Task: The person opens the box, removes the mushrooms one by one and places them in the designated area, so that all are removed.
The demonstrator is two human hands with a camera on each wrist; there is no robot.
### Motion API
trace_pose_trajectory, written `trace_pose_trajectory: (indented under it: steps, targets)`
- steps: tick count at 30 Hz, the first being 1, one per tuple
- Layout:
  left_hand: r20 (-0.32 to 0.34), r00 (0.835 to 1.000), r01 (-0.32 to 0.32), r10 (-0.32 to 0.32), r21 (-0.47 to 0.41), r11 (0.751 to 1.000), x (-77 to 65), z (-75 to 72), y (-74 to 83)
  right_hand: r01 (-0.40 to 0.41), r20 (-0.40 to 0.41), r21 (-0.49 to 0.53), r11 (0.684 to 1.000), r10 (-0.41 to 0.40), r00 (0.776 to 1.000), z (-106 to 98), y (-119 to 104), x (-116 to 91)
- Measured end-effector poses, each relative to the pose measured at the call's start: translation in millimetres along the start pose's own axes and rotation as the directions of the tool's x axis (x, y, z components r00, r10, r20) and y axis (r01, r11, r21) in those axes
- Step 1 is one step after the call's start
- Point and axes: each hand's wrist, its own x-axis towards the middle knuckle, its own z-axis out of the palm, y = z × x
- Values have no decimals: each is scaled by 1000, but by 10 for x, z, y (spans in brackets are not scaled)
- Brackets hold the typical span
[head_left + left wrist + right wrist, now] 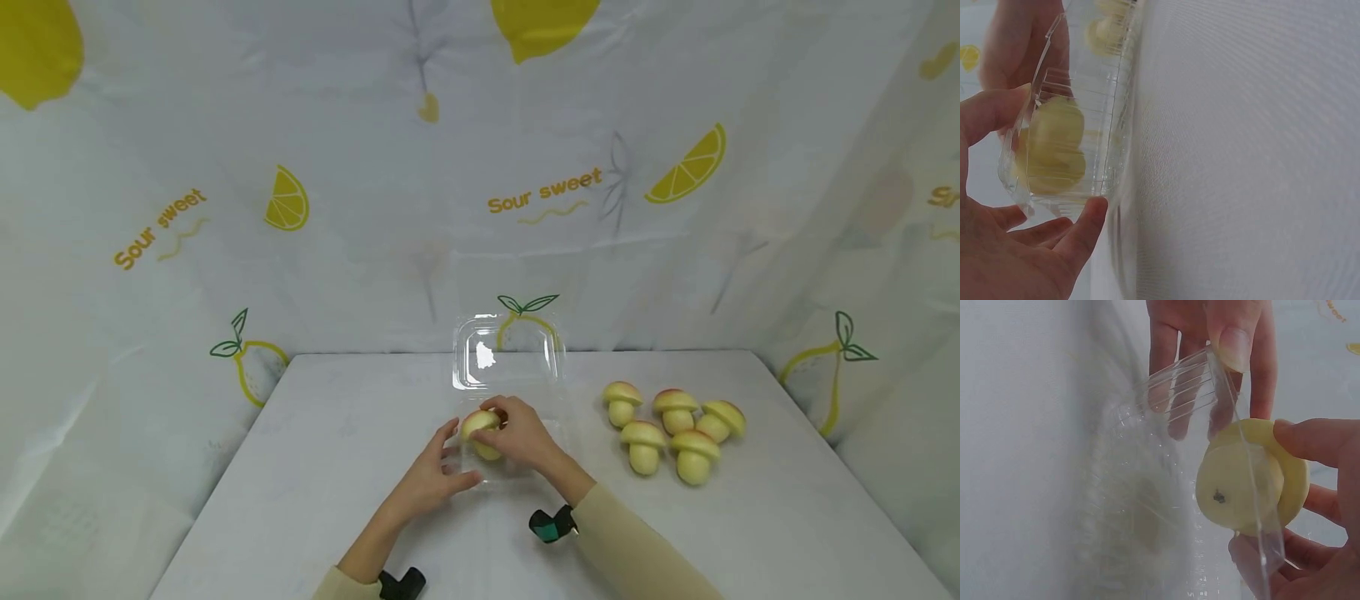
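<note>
In the head view, my right hand (pixel 522 435) pinches a mushroom-shaped piece (pixel 480 423), pale yellow with a reddish-topped cap, inside a clear plastic clamshell box (pixel 551 475). The right wrist view shows thumb and fingers on either side of the mushroom (pixel 1238 481), its stem end with a small dark mark toward the camera. My left hand (pixel 431 479) holds the near left corner of the box, thumb along the front rim and fingers at the left side. Through the clear wall, the mushroom (pixel 1054 147) appears low in the left wrist view.
Several more mushroom-shaped pieces (pixel 644 447) stand grouped on the white table (pixel 300 500), right of the box. The box's open lid (pixel 510 354) stands up at the back, close to a lemon-print curtain (pixel 375 250). Wrist cameras (pixel 552 525) sit below both hands.
</note>
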Motion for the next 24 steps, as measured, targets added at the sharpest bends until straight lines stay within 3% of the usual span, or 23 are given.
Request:
trace_pose_trajectory:
  steps: [10,24]
  targets:
    - [-9,1000,-1,1,7,1000,0,6,-4,-59,-46,80,995,62,997,-159,-47,-95]
    - [-12,1000,-1,1,8,1000,8,13,-9,13,-80,140,990,-2,997,-344,-170,-259]
